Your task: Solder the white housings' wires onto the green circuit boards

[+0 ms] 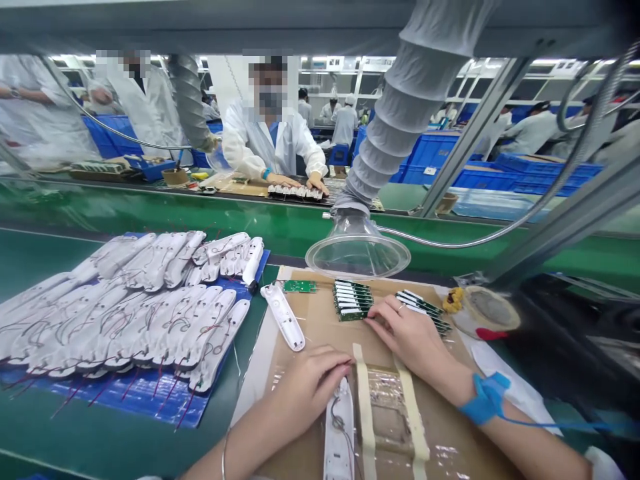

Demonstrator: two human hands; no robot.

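Note:
My left hand (320,381) is closed, its fingertips and thumb drawn together just above the top end of a white plastic housing (339,437) with thin wires inside. What lies between those fingertips is hidden. My right hand (413,337) reaches forward, thumb and fingertips closed at the right edge of a row of green circuit boards (350,300). A second group of circuit boards (425,310) lies partly behind that hand. At the upper left of the cardboard sheet (315,333) rest another white housing (285,317) and a single green board (299,287).
Many wired white housings (145,320) cover a blue mat (165,403) at left. A clear fume hood (358,255) hangs over the boards. A taped clear fixture (390,413) sits on the cardboard. A co-worker (274,143) handles parts across the green divider (240,217).

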